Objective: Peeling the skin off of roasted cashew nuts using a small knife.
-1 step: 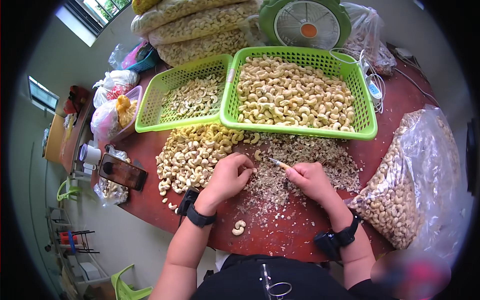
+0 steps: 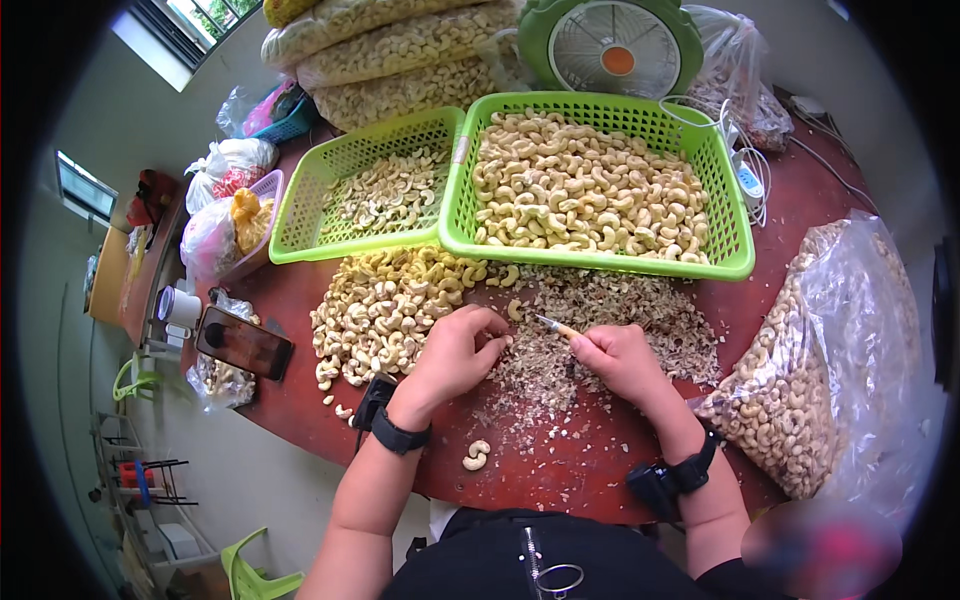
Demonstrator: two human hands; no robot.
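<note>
My right hand (image 2: 622, 360) is closed around a small knife (image 2: 558, 327) with a pale handle, its blade angled up to the left. Just left of the blade, my left hand (image 2: 462, 350) is curled, thumb and fingers together on a cashew (image 2: 508, 341) mostly hidden by the fingertips. Blade and fingertips are slightly apart. Beneath and between both hands lies a spread of cashew skin flakes (image 2: 640, 310). A heap of whole cashews (image 2: 385, 305) sits beyond my left wrist. Two cashews (image 2: 477, 456) lie near the table's front edge.
A large green basket (image 2: 600, 262) of cashews and a smaller green basket (image 2: 350, 249) of split pieces stand behind the heap. A clear bag of cashews (image 2: 790, 400) leans at right. A phone (image 2: 243, 342) stands at left, a fan (image 2: 615, 50) at the back.
</note>
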